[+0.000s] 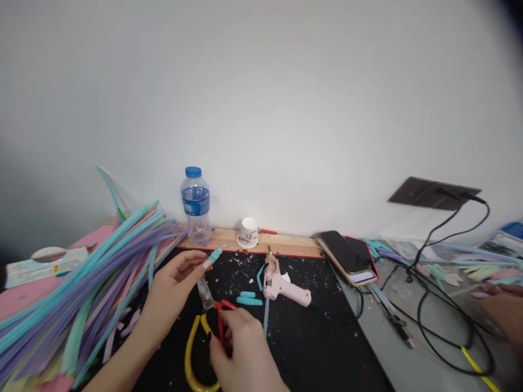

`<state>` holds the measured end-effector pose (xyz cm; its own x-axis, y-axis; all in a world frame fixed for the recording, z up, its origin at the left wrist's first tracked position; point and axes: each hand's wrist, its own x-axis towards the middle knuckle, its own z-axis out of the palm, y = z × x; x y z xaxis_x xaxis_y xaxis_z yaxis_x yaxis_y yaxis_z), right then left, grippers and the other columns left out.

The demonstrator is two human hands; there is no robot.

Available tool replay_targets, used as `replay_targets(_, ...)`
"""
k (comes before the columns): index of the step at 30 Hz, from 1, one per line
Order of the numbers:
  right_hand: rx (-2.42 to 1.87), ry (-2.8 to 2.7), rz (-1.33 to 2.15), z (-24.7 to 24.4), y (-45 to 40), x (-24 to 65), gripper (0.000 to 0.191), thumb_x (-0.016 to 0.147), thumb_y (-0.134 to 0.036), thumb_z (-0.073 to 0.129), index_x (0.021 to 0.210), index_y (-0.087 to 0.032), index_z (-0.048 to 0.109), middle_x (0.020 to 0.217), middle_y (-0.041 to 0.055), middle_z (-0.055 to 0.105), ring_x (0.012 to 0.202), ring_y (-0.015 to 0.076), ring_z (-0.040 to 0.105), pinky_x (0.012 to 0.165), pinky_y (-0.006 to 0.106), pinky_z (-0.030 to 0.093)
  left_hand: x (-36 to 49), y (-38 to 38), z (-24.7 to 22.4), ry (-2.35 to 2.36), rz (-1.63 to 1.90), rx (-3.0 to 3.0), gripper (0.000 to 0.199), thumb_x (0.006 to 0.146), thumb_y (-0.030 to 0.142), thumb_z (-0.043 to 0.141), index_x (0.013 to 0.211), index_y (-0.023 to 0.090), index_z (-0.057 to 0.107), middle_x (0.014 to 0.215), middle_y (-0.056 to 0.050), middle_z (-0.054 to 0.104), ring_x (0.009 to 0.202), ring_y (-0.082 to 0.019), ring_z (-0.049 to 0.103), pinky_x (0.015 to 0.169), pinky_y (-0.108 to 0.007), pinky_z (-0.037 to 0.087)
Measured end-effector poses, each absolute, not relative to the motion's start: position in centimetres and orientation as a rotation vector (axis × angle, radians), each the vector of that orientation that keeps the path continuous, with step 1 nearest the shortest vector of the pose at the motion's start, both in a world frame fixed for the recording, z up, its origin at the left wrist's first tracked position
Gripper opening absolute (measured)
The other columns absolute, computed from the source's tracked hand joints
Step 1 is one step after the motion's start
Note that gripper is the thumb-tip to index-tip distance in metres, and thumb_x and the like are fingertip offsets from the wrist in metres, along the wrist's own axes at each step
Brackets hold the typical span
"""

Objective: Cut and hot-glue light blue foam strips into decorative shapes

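My left hand pinches a short piece of light blue pipe cleaner between thumb and fingertips. Just below it, my right hand grips a pair of scissors with a red handle part and a yellow loop; the blades point up toward my left hand and look blurred. Several cut blue pipe cleaner pieces lie on the black mat, a little right of the scissors. Beside them rests a pink glue gun, its nozzle end browned and pointing toward the wall.
Many pastel pipe cleaners are heaped at left. A water bottle and a paper cup stand along the wall. Phones lie at right, near black cables and a wall socket. Another person's hand shows at far right.
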<state>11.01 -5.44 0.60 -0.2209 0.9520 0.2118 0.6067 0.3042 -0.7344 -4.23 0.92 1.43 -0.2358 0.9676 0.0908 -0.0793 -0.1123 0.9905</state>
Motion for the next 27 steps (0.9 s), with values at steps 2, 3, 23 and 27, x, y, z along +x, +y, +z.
replay_targets(2, -1.329, -1.989, 0.730, 0.9, -5.5, 11.0, 0.017, 0.069, -0.003, 0.053, 0.073, -0.017, 0.063, 0.086, 0.0049, 0.062, 0.083, 0.0173, 0.058, 0.074, 0.024, 0.046, -4.4, 1.1, 1.2, 1.301, 1.471, 1.161, 0.021, 0.070, 0.026, 0.073, 0.087, 0.017, 0.065, 0.085, -0.002, 0.068, 0.084, -0.020, 0.061, 0.075, -0.023, 0.047)
replay_targets(3, -1.304, -2.025, 0.752, 1.0, -5.5, 11.1, 0.017, 0.069, -0.002, 0.053, 0.068, -0.017, 0.062, 0.085, 0.0043, 0.062, 0.086, 0.0171, 0.057, 0.076, 0.023, 0.045, -4.5, 1.1, 1.1, 1.322, 1.454, 1.199, 0.020, 0.070, 0.027, 0.073, 0.087, 0.018, 0.065, 0.084, -0.002, 0.068, 0.084, -0.020, 0.061, 0.075, -0.023, 0.047)
replay_targets(23, -1.505, -1.889, 0.290, 3.2, -1.0, 22.9, 0.024, 0.083, -0.019, 0.042, 0.061, -0.018, 0.051, 0.059, -0.0007, 0.053, 0.054, 0.0125, 0.050, 0.052, 0.022, 0.036, -2.9, 3.1, -0.5, 1.314, 1.048, 1.744, 0.011, 0.067, 0.018, 0.066, 0.064, 0.026, 0.073, 0.069, -0.002, 0.072, 0.069, -0.023, 0.063, 0.068, -0.027, 0.043)
replay_targets(27, -1.517, -1.878, 0.270, 2.4, -0.9, 22.8, 0.024, 0.083, -0.020, 0.042, 0.060, -0.019, 0.050, 0.057, -0.0013, 0.052, 0.052, 0.0126, 0.050, 0.050, 0.021, 0.037, -2.9, 3.1, -0.5, 1.284, 1.051, 1.785, 0.010, 0.069, 0.021, 0.064, 0.067, 0.025, 0.073, 0.073, -0.003, 0.070, 0.072, -0.023, 0.061, 0.070, -0.028, 0.043)
